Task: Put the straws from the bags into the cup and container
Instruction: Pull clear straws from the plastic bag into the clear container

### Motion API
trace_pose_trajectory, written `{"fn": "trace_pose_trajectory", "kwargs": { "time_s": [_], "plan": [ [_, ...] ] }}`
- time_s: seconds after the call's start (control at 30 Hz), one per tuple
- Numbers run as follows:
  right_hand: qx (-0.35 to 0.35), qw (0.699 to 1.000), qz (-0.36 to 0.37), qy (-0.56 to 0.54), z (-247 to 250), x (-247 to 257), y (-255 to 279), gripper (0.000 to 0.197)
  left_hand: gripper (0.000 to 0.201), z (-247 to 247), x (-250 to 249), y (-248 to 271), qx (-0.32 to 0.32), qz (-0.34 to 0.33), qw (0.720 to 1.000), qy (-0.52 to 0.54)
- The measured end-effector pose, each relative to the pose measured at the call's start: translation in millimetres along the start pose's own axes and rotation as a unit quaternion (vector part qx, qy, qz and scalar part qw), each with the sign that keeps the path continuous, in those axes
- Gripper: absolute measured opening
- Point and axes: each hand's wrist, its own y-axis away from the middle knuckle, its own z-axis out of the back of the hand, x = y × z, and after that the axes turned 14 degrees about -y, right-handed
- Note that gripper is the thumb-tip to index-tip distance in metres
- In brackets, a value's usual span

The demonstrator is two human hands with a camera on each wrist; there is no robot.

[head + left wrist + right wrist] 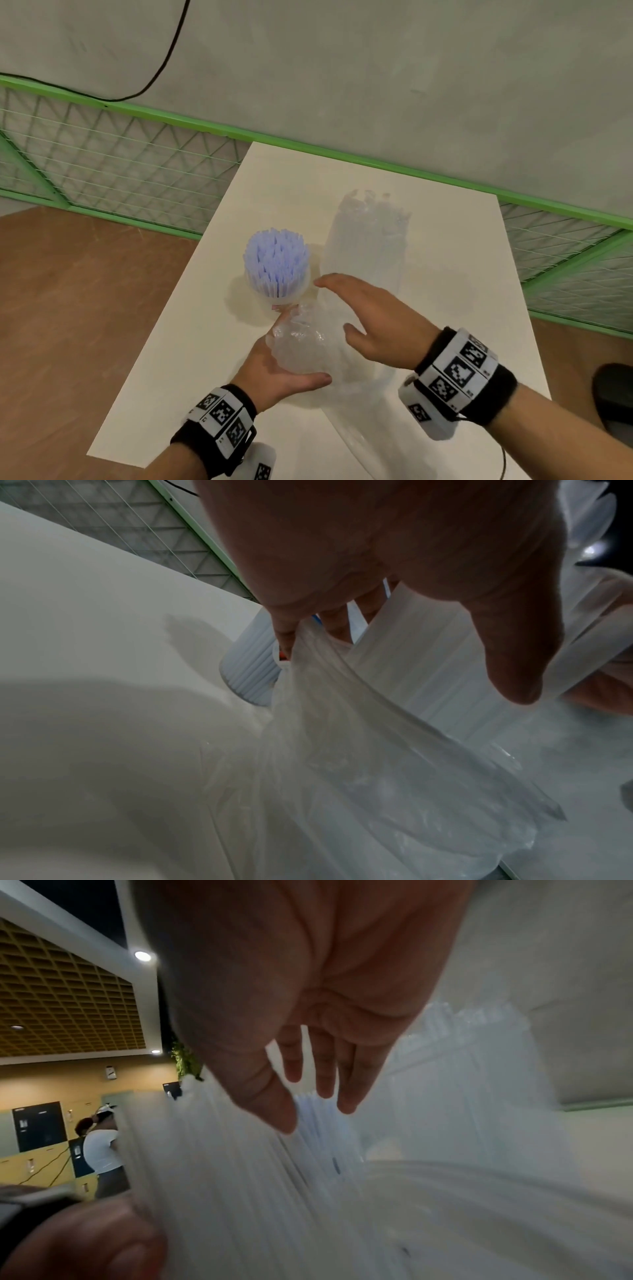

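Just right of the cup (278,291) of straws (276,260), the left hand (274,371) grips a limp, slippery bag (303,342) of light straws by its bunched end, while the right hand (371,320) hovers above it, fingers spread; best gripped round the bundle.

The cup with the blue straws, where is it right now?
In the head view the cup stands upright on the white table, left of centre, just beyond the left hand and beside the tall clear bag of straws on its right.
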Motion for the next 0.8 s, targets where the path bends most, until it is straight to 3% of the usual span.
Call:
{"fn": "trace_pose_trajectory", "kwargs": {
  "time_s": [0.17, 0.33, 0.47, 0.63, 0.8],
  "plan": [
    [0.035, 0.999, 0.008, -0.037, -2.9, -9.2, -9.0, 0.074, 0.086, -0.7, -2.5, 0.4, 0.003, -0.022, 1.0, -0.018],
    [-0.022, 0.996, 0.052, -0.063, -9.8, -16.6, -7.9, 0.049, 0.073, -1.8, -3.0, 0.1, 0.004, -0.031, 0.999, -0.021],
    [-0.067, 0.99, 0.031, -0.118, -17.1, -16.7, -2.2, 0.032, 0.072, -3.5, -0.6, 0.1, 0.0, -0.037, 0.999, -0.025],
    [-0.1, 0.98, -0.002, -0.171, -24.6, -16.4, 1.4, 0.032, 0.069, -3.8, 1.7, -2.0, -0.002, -0.031, 0.999, -0.018],
    [-0.121, 0.98, 0.025, -0.157, -31.4, -18.0, -0.2, 0.029, 0.066, -4.2, 3.4, -4.2, -0.003, -0.019, 1.0, -0.021]
  ]
}}
